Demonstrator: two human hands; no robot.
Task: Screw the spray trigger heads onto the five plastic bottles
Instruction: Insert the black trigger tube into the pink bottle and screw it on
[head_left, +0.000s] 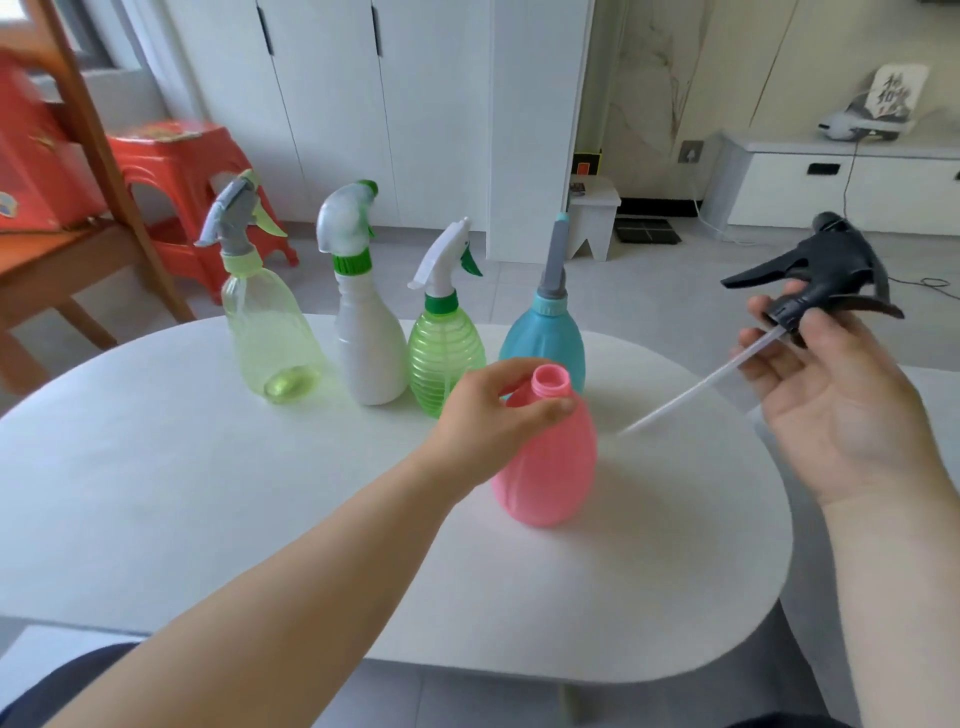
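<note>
A pink bottle (550, 467) stands on the white table (208, 493) with its neck open. My left hand (488, 421) grips it at the shoulder, just below the neck. Up and to the right, my right hand (831, 395) holds a black trigger head (821, 275) by its collar. Its clear dip tube (691, 389) slants down-left, and the tip is beside the pink bottle. Behind stand a pale green bottle (270, 332), a white bottle (369, 343), a ribbed green bottle (444, 358) and a blue bottle (545, 332), each with a head on top.
A wooden chair (78, 249) and a red plastic stool (176, 171) stand to the left beyond the table. White cabinets (363, 104) line the back wall. A low white unit (831, 176) is at the far right.
</note>
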